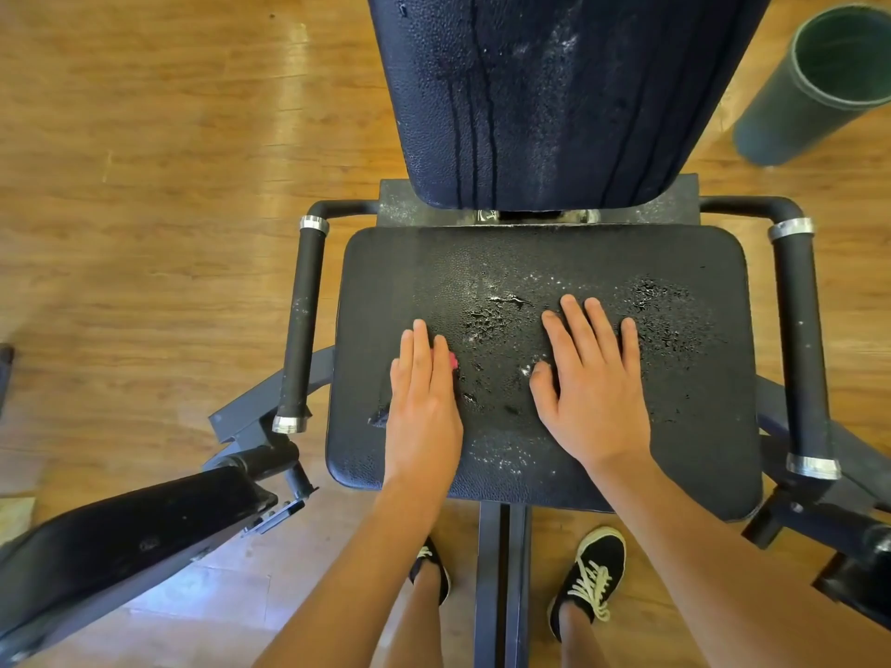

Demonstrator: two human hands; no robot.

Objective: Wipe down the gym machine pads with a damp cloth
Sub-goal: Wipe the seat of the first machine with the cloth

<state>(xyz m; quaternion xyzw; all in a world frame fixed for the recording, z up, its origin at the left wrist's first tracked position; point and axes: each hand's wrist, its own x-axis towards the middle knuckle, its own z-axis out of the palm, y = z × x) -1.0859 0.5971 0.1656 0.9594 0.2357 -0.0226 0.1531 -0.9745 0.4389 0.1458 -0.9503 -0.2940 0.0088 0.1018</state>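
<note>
The tall back pad stood at the top middle of the frame. It was dark blue, and wet lines ran down it. Below it, in the middle of the frame, lay the black seat pad, with water drops and cracked spots on top.

Both my hands lay flat on the seat pad, palms down. My left hand was on the left part of the pad, with its fingers straight and close together. My right hand was just beside it, a bit apart, with its fingers straight and spread a little. A small pink thing peeked out from under the fingers of my left hand, on the side toward my right hand. Most of it was hidden, so I could not tell if it was the cloth.

The wooden floor was shiny and brown all around the machine. Another black pad sat in the lower left corner. A green tube leaned in the upper right corner. A black handle ran along the left of the seat, and a second handle along the right. My black shoes with pale laces stood at the bottom of the frame.
</note>
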